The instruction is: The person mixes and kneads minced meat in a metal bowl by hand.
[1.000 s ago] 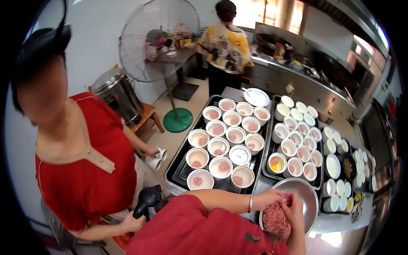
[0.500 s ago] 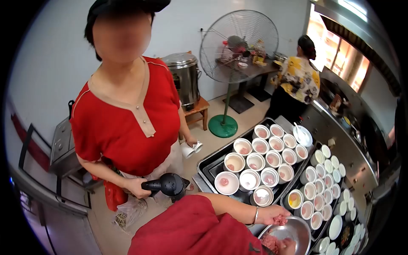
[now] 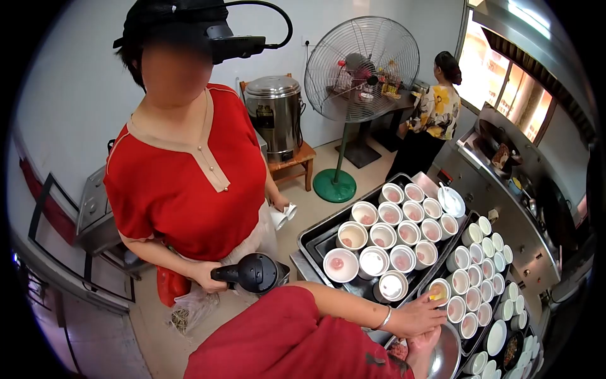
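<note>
My left hand [image 3: 413,316], with a silver bracelet at the wrist, reaches over the steel bowl's left side. Its fingers are stretched apart beside a white cup with yellow in it [image 3: 440,290]. Close against it is my right hand [image 3: 424,342], above the steel bowl [image 3: 449,354]; its fingers are mostly hidden. Pink minced meat [image 3: 398,349] lies in the bowl, partly covered by my arm. White cups with small lumps of pink meat, such as one at the near corner [image 3: 341,265], stand on a black tray [image 3: 309,243].
A person in red [image 3: 189,170] stands at the left, holding a black-lidded kettle [image 3: 257,273] and white cups [image 3: 283,216]. Another person [image 3: 435,114] is by the stove. A floor fan [image 3: 362,69] stands behind, near a steel urn [image 3: 274,117]. More filled cups [image 3: 473,278] are at the right.
My hands have come together above the bowl, and my left hand no longer shows the meat it held. The view has swung left, towards the person in red.
</note>
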Available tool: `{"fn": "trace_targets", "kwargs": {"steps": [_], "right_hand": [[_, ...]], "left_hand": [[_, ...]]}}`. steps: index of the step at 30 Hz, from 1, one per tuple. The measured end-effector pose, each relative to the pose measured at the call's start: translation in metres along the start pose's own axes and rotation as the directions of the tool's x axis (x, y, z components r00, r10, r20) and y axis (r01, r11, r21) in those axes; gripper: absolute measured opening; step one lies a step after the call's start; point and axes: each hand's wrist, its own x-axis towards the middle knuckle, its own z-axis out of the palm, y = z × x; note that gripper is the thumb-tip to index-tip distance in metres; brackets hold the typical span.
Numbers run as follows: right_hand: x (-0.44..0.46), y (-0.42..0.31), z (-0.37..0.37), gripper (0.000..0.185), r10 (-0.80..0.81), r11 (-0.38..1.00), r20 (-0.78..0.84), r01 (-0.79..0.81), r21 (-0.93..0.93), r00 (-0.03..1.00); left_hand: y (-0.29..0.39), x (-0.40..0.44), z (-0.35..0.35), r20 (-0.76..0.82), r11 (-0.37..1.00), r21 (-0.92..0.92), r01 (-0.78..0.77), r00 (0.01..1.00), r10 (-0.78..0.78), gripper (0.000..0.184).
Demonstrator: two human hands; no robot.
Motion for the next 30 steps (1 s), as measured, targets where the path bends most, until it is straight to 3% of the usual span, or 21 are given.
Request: {"fn": "trace_targets", "kwargs": {"steps": [1,3,5,6,7,8,9,10,12,14,16,18,20,21,22,23,24,26,27,28,30], "right_hand": [[0.005,-0.003,0.003,0.029,0.087,0.994,-0.078,-0.081,0.076,0.993],[0.013,-0.011,-0.003,0.029,0.189,0.974,-0.145,-0.167,0.154,0.971],[0.015,-0.020,-0.011,0.027,0.078,0.986,0.255,-0.112,0.123,0.964],[0.015,-0.019,-0.016,0.027,0.072,0.986,0.248,-0.106,0.127,0.966],[0.013,-0.017,-0.009,0.026,-0.042,0.962,0.146,0.080,-0.260,0.988],[0.009,-0.019,-0.002,0.024,-0.192,0.756,0.077,0.198,-0.624,0.978],[0.003,-0.010,0.018,0.022,-0.408,0.282,0.255,0.386,-0.878,0.877],[0.005,-0.011,0.019,0.021,-0.322,-0.221,0.542,0.495,-0.841,0.776],[0.003,-0.009,0.036,0.020,-0.109,-0.476,0.728,0.607,-0.636,0.677],[-0.001,-0.014,0.033,0.022,-0.015,-0.624,0.792,0.613,-0.485,0.610],[-0.001,-0.017,0.018,0.022,0.026,-0.567,0.789,0.659,-0.493,0.613],[-0.005,-0.020,0.013,0.023,0.067,-0.503,0.794,0.708,-0.496,0.604],[-0.009,-0.018,0.017,0.027,-0.218,-0.013,0.615,0.628,-0.778,0.758],[-0.004,-0.006,0.000,0.036,-0.438,0.487,0.230,0.445,-0.751,0.869],[-0.005,-0.011,0.003,0.040,-0.440,0.753,0.029,0.386,-0.534,0.898],[-0.001,-0.013,-0.014,0.039,-0.244,0.941,0.092,0.259,-0.218,0.965],[0.003,-0.014,-0.030,0.038,-0.075,0.993,0.220,0.052,0.108,0.973],[-0.004,-0.010,-0.015,0.036,0.003,0.993,0.097,-0.015,0.119,0.995],[-0.006,-0.008,-0.005,0.035,0.090,0.987,-0.020,-0.086,0.136,0.996],[-0.009,-0.010,0.004,0.035,0.077,0.988,-0.022,-0.074,0.138,0.997],[-0.012,-0.015,0.015,0.033,0.062,0.973,-0.109,-0.036,0.226,0.992]], "left_hand": [[0.001,0.003,-0.010,0.011,0.979,0.198,-0.055,0.998,0.054,0.039],[0.004,0.007,-0.019,-0.056,0.984,0.149,0.094,0.995,-0.087,0.039],[0.003,0.007,-0.002,-0.225,0.869,-0.208,0.448,0.843,-0.489,0.042],[-0.005,0.005,0.001,-0.216,0.869,-0.212,0.448,0.845,-0.488,0.042],[-0.013,0.003,0.003,0.224,0.212,-0.763,0.611,0.556,-0.800,0.045],[-0.021,0.002,0.008,0.760,-0.639,-0.648,0.414,0.310,-0.571,0.049],[-0.026,-0.009,0.010,0.835,-0.789,-0.512,0.341,0.412,-0.364,0.054],[-0.023,-0.012,0.010,0.799,-0.826,-0.497,0.265,0.512,-0.316,0.055],[-0.009,-0.004,-0.008,0.770,-0.886,-0.460,0.061,0.525,-0.364,0.056],[-0.014,-0.008,-0.008,0.792,-0.908,-0.411,0.078,0.524,-0.314,0.055],[-0.012,-0.012,-0.002,0.812,-0.912,-0.388,0.135,0.519,-0.268,0.054],[-0.014,-0.018,0.010,0.803,-0.890,-0.439,0.123,0.499,-0.327,0.052],[-0.004,-0.005,-0.006,0.818,-0.855,-0.497,0.148,0.408,-0.405,0.049],[-0.011,-0.007,0.003,0.731,-0.743,-0.628,0.231,0.501,-0.462,0.045],[-0.012,-0.009,0.009,0.637,-0.608,-0.740,0.289,0.594,-0.492,0.042],[0.011,0.013,-0.015,0.542,-0.462,-0.835,0.300,0.593,-0.595,0.031],[0.014,0.013,-0.013,0.549,-0.466,-0.830,0.305,0.593,-0.589,0.031],[0.018,0.014,-0.007,0.401,0.263,-0.769,0.583,0.760,-0.511,0.026],[0.015,0.013,0.007,0.337,0.751,-0.233,0.618,0.776,-0.534,0.035],[0.015,0.014,0.006,0.342,0.756,-0.235,0.610,0.780,-0.523,0.035],[0.015,0.009,-0.001,0.143,0.974,-0.115,0.193,0.974,-0.176,0.031]]}}
